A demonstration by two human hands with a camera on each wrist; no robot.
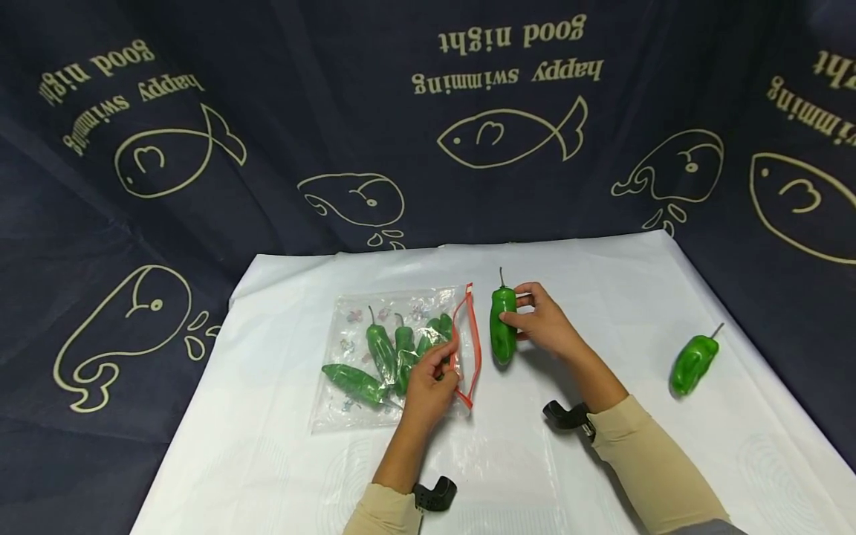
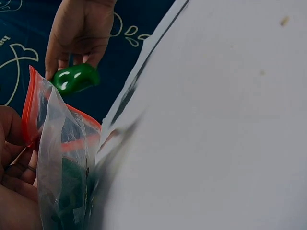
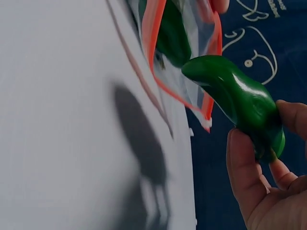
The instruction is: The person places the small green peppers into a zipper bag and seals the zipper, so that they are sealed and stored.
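Note:
A clear zip bag [image 1: 328, 416] with a red zip edge lies on the white table, holding several green peppers [image 1: 381, 353]. Its mouth faces right and gapes apart, as the right wrist view also shows. My left hand [image 1: 431, 386] pinches the near red edge of the mouth. In my right hand [image 1: 545, 323], between thumb and fingers, is a green pepper [image 1: 503, 327] with its thin stem pointing away from me. That pepper is just right of the bag's mouth; in the right wrist view its tip [image 3: 196, 69] is close to the opening.
Another green pepper [image 1: 694, 364] lies alone at the right side of the white-covered table [image 1: 267, 475]. A dark blue curtain [image 1: 374, 89] with fish and whale drawings rises behind the table. Black wrist straps with camera mounts [image 1: 438, 494] sit on both forearms.

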